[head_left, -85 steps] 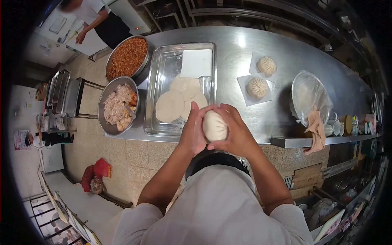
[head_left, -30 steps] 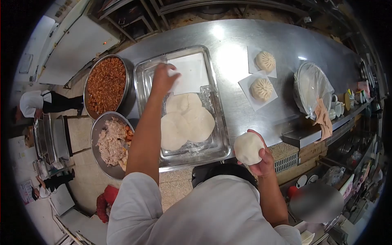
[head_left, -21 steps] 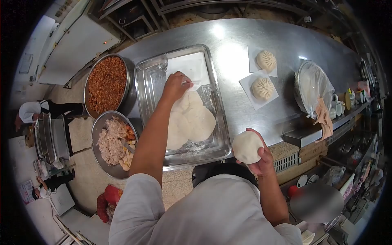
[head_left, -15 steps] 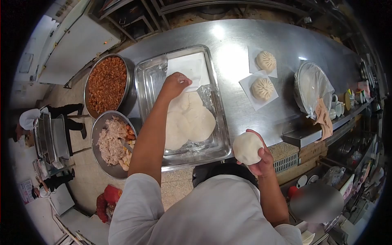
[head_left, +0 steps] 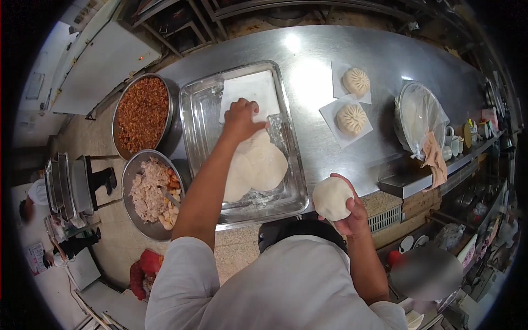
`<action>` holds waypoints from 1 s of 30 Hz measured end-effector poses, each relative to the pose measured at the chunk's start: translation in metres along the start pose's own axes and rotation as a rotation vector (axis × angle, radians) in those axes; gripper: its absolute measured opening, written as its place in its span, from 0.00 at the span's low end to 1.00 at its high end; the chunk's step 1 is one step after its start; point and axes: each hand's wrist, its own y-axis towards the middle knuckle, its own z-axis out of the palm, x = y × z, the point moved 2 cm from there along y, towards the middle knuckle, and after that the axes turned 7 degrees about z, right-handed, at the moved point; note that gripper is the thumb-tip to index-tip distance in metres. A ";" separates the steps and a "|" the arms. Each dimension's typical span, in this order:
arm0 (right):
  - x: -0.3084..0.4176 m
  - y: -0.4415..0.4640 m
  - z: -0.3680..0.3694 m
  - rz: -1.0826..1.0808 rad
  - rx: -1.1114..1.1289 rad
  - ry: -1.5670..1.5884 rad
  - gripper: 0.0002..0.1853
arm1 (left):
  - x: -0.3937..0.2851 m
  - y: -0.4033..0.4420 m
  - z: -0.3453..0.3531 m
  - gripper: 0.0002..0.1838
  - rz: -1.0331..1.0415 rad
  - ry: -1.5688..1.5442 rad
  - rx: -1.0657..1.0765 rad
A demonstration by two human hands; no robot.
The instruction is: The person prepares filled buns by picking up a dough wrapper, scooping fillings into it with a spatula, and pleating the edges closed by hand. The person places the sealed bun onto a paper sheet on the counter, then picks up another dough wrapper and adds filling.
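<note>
My left hand [head_left: 242, 118] is over the lower edge of a stack of white paper squares [head_left: 250, 91] in a metal tray [head_left: 302, 187]. Its fingers are curved, with the thumb held apart, and nothing shows between them. Just below it, several flat rounds of dough [head_left: 263, 165] overlap in the same tray. In my right hand [head_left: 355, 217], beside the tray's near right corner, rests a smooth round filled bun [head_left: 333, 198]. The palm and fingers cup it from the right and below. Whatever lies under the left fingers is hidden.
Two pleated buns [head_left: 352, 120] sit on paper squares at the right. A bowl of red-brown filling [head_left: 143, 113] and a bowl of pale minced meat [head_left: 147, 190] stand left of the tray. A plastic-covered bowl [head_left: 421, 118] is far right. People [head_left: 38, 192] stand at far left.
My left hand has turned and its thumb has spread away from the fingers, staying near the paper's lower edge. My right hand keeps the bun in place. A person at far left has shifted.
</note>
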 end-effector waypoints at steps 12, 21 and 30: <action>0.006 0.000 -0.001 0.003 0.011 -0.010 0.47 | 0.013 0.004 -0.009 0.14 0.190 -0.117 0.065; 0.007 0.000 -0.002 0.009 0.002 -0.020 0.47 | 0.003 0.002 -0.014 0.15 0.224 -0.030 0.046; 0.011 -0.001 -0.001 0.019 -0.023 -0.010 0.50 | 0.013 0.012 -0.014 0.13 0.182 -0.101 0.173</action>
